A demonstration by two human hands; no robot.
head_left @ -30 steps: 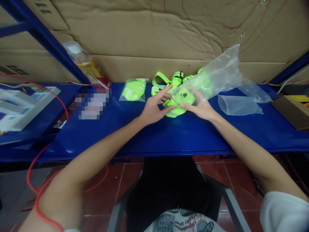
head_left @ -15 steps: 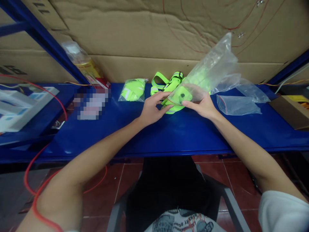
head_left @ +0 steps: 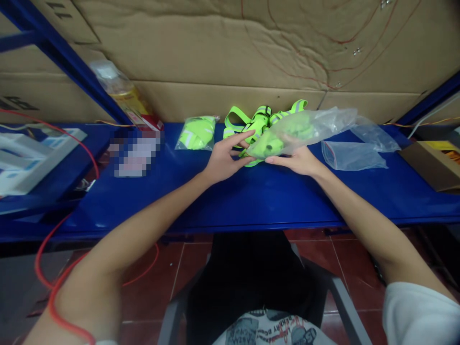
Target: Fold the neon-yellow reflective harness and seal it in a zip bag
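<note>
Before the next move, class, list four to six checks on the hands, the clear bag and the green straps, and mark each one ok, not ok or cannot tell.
1. Both hands on the clear bag: left hand pinches its near end, right hand holds it from below: ok.
2. Green bundle sits inside the clear bag: ok.
3. Bag mouth closed: cannot tell.
4. Loose green straps free of the held bag: cannot tell.
5. Empty bags lie apart on the blue shelf: ok.
</note>
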